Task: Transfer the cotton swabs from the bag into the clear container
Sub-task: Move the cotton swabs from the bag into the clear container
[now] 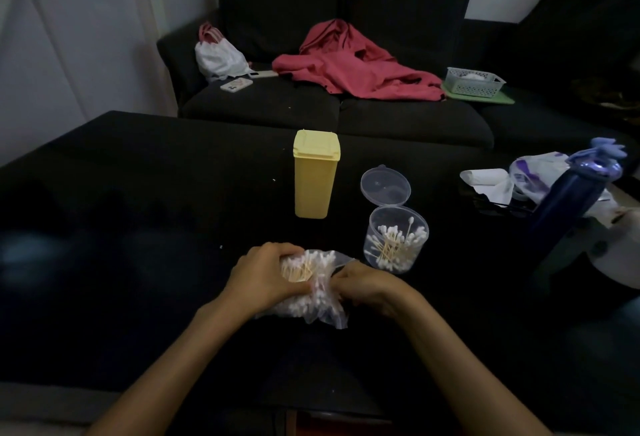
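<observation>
Two bare hands work over a black table, with three containers near them: one clear plastic bag, one clear round container, and one yellow rectangular box.

The left hand curls around the far end of the bag, fingers wrapped over the top and thumb underneath, gripping a bunch of cotton swabs through the plastic. The right hand pinches the bag's other side with bent fingers; its fingertips are hidden in the crumpled plastic, so exactly how they close cannot be told. The bag lies on the table directly in front of the person and holds many swabs, too many to count, with white tips and pale wooden sticks.

Just beside the right hand, further back, stands the clear container. Its hinged lid is flipped open and stands upright behind it. Inside is a loose pile of swabs, filling it only in part, with one swab standing taller than the rest.

The yellow box stands upright to the left of the container, lid closed; its contents cannot be seen.

A dark blue bottle stands at the table's right edge. Behind the table is a dark sofa with one red garment lying on it.
</observation>
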### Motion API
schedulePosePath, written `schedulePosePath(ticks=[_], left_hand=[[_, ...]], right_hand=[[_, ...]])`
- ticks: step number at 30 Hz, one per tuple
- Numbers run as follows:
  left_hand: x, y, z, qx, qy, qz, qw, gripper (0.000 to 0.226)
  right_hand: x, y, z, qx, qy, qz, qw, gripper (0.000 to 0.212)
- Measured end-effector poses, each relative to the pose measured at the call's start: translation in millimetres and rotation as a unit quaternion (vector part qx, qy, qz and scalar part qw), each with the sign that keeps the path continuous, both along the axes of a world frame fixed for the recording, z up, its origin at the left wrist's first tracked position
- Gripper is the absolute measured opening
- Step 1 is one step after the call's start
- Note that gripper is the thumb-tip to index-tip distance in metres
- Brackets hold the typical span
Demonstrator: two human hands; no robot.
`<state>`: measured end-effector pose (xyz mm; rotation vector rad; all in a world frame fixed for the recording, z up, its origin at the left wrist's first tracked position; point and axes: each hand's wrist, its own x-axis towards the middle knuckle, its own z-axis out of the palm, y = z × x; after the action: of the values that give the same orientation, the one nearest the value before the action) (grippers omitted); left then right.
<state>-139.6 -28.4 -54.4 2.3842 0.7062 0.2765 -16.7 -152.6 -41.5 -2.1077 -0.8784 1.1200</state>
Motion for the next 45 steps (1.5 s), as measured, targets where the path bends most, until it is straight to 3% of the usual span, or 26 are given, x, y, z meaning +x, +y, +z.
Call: schedulePosePath(ticks=[3,8,13,18,21,27,35,41,45], left_hand=[[-1,7,4,-0.027,0.046,-0.051,0.997,0.072],[-3,15,8,-0.033,0.102,-0.080,0.991,0.075],[-3,13,9,-0.013,0.116,-0.076,0.990,0.071],[-3,4,7,0.027,0.107,-0.063,0.992,0.070],[-4,6,9,0.017,0.105,-0.053,0.993,0.070],[-5,10,11,-0.003,0.098,-0.039,0.994,0.066],[-4,7,12,0.003,0.092,-0.032,0.995,0.065],[-3,8,11,-0.010,0.101,-0.032,0.994,0.065],[-2,8,10,-0.037,0.103,-0.040,0.993,0.068]], right_hand=[[1,0,1,-0.004,0.024,0.006,1.000,0.017],[9,-8,7,0.003,0.136,0.002,0.991,0.021],[15,-11,7,0.022,0.154,-0.034,0.987,0.018],[4,-2,-2,0.015,0.082,-0.040,0.996,0.018],[4,1,-9,0.010,0.032,-0.028,0.999,0.030],[10,-4,4,-0.008,0.102,-0.033,0.994,0.025],[12,-3,5,-0.089,-0.050,0.066,0.993,0.035],[18,-5,9,-0.101,-0.024,0.065,0.992,0.011],[24,-10,14,-0.099,0.001,0.059,0.993,0.016]])
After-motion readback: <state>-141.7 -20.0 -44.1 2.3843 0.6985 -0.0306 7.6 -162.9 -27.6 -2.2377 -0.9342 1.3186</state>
